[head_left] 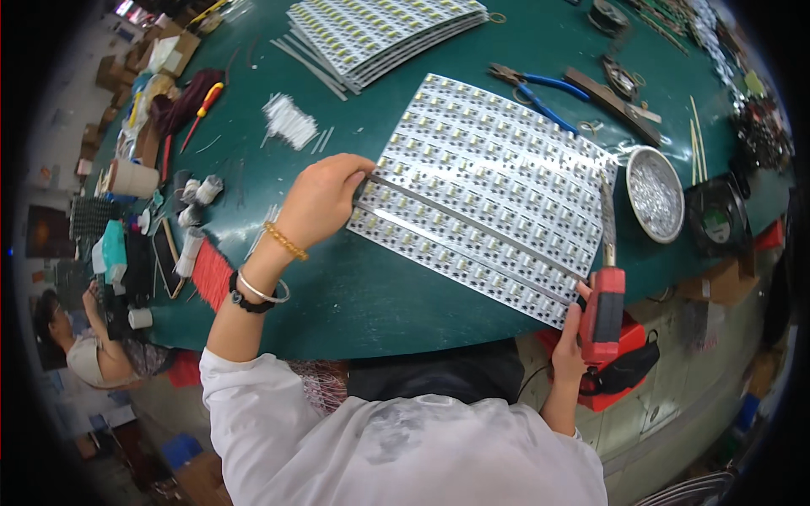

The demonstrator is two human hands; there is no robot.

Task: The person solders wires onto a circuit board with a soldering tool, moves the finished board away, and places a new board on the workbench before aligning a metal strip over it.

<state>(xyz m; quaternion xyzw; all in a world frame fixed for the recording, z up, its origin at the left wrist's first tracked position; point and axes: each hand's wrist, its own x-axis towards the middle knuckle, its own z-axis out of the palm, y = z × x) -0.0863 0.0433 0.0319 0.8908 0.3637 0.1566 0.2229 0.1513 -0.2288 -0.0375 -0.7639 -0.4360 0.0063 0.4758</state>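
Note:
A white panel of small LED circuit boards (498, 143) lies on the green table in front of me. A long grey metal strip (481, 223) runs slantwise across its near part. My left hand (325, 198) is closed on the strip's left end, at the panel's left edge. At the panel's near right corner, my right hand (572, 337) is closed around the strip's other end. A red and black handled tool with a metal shaft (603, 316) partly covers the right fingers. Whether that hand also touches the tool is unclear.
More LED panels (388, 34) are stacked at the back. White pins (291, 122) lie left of them. Blue-handled pliers (540, 93) and a bowl of small silvery pieces (654, 198) are on the right. A screwdriver (207, 105) lies left. Another person (101, 341) sits far left.

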